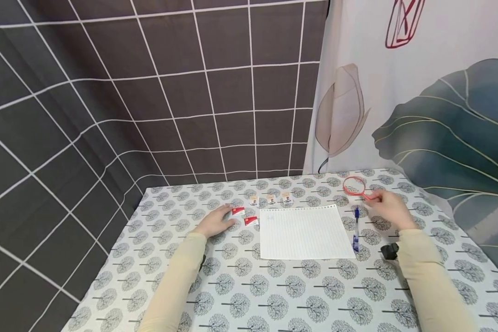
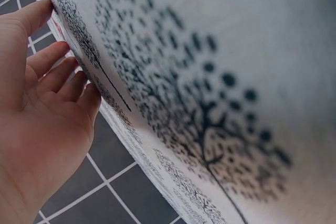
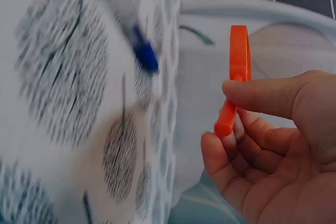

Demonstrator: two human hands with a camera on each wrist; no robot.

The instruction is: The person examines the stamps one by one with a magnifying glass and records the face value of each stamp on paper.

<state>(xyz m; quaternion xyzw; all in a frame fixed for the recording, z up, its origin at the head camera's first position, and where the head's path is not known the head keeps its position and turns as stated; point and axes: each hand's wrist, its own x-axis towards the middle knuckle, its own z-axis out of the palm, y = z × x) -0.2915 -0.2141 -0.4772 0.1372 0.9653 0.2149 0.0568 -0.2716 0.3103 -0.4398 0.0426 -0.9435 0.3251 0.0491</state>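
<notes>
Right hand (image 1: 391, 209) pinches a magnifier (image 1: 364, 195) near the pen (image 1: 356, 229), its round face clear only in the head view, left hand (image 1: 216, 222) relaxed beside red cards (image 1: 238, 211), pen cut off in the right wrist view.

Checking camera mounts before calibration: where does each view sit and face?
Head: head-worn, facing forward and down at the white tree-print tablecloth; left hand, right hand, cream-sleeved forearms show.
Left wrist: wrist-worn, facing left hand and tablecloth.
Right wrist: wrist-worn, facing right hand pinching an orange-red handled ring.
Head and right wrist share right hand, ring and clear-and-blue pen.
</notes>
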